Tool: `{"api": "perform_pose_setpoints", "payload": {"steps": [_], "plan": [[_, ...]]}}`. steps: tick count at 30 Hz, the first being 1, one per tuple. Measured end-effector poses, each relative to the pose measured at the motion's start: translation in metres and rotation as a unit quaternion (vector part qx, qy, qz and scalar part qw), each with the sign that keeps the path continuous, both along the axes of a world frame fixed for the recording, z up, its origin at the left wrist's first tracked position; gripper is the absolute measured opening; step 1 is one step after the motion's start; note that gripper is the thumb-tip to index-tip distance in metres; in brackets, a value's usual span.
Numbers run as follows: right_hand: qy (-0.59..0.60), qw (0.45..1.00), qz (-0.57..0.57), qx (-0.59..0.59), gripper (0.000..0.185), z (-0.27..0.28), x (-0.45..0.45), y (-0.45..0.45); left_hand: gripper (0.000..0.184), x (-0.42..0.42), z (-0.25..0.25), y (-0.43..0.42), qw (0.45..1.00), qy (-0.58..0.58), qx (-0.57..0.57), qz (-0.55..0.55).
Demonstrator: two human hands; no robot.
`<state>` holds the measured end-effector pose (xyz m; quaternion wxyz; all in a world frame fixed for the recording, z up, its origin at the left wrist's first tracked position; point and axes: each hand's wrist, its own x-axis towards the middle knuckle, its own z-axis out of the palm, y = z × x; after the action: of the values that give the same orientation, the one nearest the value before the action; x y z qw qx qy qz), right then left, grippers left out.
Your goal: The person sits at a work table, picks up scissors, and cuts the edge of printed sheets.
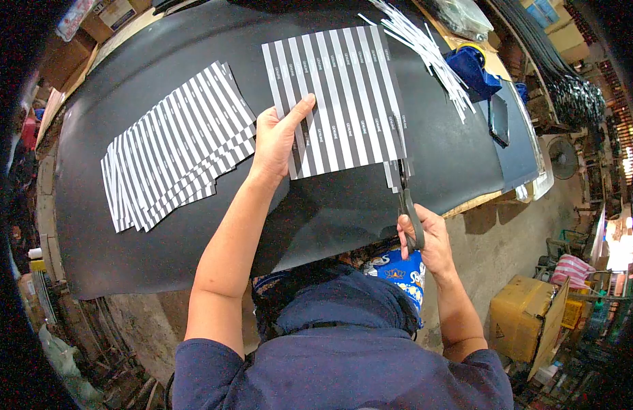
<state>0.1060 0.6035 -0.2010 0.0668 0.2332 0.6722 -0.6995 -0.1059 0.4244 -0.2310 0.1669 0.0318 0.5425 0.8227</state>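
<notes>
My left hand (279, 137) grips the left side of a black-and-white striped sheet (337, 102) printed with small lettering, thumb on top. Held up over the black table, the sheet has its right edge between the blades of a pair of scissors (406, 198). My right hand (427, 236) is closed around the scissors' dark handles, just below the sheet's lower right corner. A narrow striped strip (391, 176) hangs by the blades; whether it is still joined to the sheet I cannot tell. Left of my left hand lies a fanned stack of similar striped sheets (176, 147).
Thin white strips (426, 51) lie in a loose pile at the table's far right. Beside them are a blue tape dispenser (473, 72) and a dark tray (498, 119). The black tabletop (323, 225) ends near my body. A cardboard box (525, 314) stands on the floor at right.
</notes>
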Motion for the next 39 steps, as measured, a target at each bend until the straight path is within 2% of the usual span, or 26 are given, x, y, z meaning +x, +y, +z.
{"api": "perform_pose_setpoints", "payload": {"steps": [10, 17, 39], "plan": [[0.027, 0.999, 0.012, -0.02, 0.028, -0.01, -0.006, 0.007, 0.025, 0.006, 0.005, 0.004, 1.0, 0.008, -0.012, -0.017], [0.068, 0.998, -0.009, -0.007, 0.027, -0.011, -0.021, 0.013, 0.024, 0.017, 0.004, 0.012, 0.998, -0.036, -0.008, -0.05], [0.077, 0.997, -0.002, 0.021, 0.03, -0.015, -0.024, 0.018, 0.026, 0.015, 0.001, 0.011, 0.999, -0.005, -0.008, -0.034]]}}
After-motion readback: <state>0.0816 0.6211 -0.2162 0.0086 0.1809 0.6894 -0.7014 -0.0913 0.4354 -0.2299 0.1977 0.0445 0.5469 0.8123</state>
